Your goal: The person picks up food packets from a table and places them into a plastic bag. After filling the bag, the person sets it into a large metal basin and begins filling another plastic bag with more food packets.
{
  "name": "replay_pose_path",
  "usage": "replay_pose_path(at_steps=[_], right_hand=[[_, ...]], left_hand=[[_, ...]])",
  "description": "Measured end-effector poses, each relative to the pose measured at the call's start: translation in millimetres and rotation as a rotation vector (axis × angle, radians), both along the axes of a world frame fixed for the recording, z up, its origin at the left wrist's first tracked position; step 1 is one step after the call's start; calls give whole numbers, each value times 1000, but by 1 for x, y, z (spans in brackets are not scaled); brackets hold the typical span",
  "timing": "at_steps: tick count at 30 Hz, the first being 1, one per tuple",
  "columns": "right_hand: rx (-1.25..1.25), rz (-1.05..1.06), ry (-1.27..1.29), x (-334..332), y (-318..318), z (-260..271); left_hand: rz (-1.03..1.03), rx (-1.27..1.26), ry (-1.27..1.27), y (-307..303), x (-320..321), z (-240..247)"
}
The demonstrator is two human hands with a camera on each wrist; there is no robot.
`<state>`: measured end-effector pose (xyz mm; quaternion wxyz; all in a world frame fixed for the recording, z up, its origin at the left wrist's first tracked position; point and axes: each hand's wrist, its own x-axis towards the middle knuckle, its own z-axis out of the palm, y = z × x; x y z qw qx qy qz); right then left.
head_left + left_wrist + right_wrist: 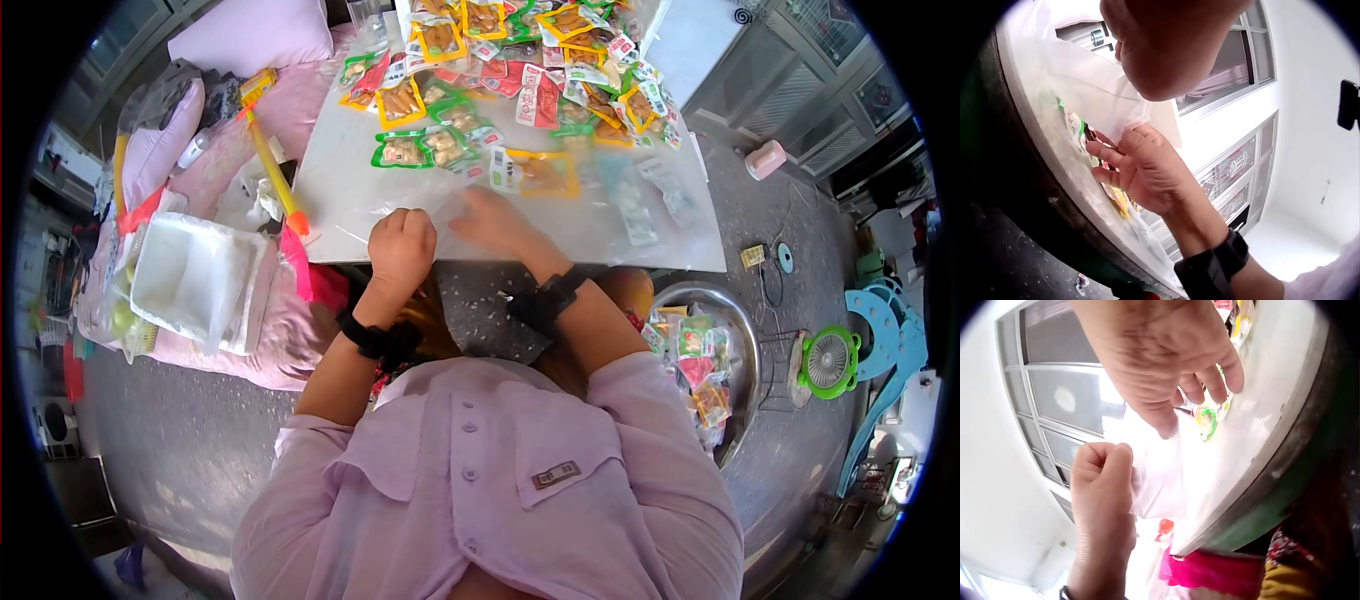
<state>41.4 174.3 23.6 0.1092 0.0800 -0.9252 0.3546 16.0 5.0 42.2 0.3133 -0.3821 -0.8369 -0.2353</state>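
Observation:
Over the near edge of the white table point(340, 205), my left hand point(403, 245) is curled into a fist around a clear plastic bag point(1088, 78). My right hand point(495, 225), blurred in the head view, is just to its right. In the left wrist view its thumb and forefinger pinch the bag's edge, while the other fingers spread loosely. The bag hangs between both hands in the right wrist view. Just beyond the hands lie a yellow-edged snack packet point(540, 173) and green-edged packets point(425, 148).
A heap of snack packets point(535, 40) covers the far part of the table. Flat clear packets point(630, 205) lie at right. A metal basin point(742, 330) of packets stands right of my body. White foam box point(190, 265) and yellow stick point(272, 170) lie on the pink bed at left.

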Motion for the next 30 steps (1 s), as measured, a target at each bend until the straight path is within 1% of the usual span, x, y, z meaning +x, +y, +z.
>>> replay_pose_path(at_steps=[3, 6, 9, 10, 12, 13, 15, 17, 18, 20, 21, 24, 27, 30], right_hand=[[-1, 67, -140, -5, 9, 5], [61, 6, 122, -9, 15, 3], [-91, -174, 45, -19, 9, 19], [-40, -252, 69, -28, 8, 14], [61, -409, 118, -48, 7, -1], [132, -460, 67, -55, 5, -5], [274, -556, -31, -68, 1, -10], [417, -571, -75, -74, -3, -19], [491, -582, -95, -78, -3, -20], [453, -547, -120, -76, -2, -15], [437, -528, -134, -75, 0, -14], [453, -564, -37, -75, 5, -19], [211, -574, -252, -79, 9, -12], [91, -530, -25, -80, 12, -18]], left_hand=[[14, 2, 37, -2, -1, 0], [54, 93, 117, -9, -7, 17], [70, 125, 178, -14, -12, 34], [102, 122, 212, -15, -11, 42], [142, 10, 164, -15, -12, 41], [163, -47, 140, -16, -12, 41], [117, -108, 97, -9, -15, 20], [118, -185, -15, -1, -19, -10], [140, -182, -97, 2, -22, -27], [182, -175, -273, 6, -24, -54], [162, -145, -245, 6, -24, -57], [113, -78, -189, 7, -23, -61], [108, -51, -187, 9, -25, -59], [116, -56, -225, 9, -25, -59]])
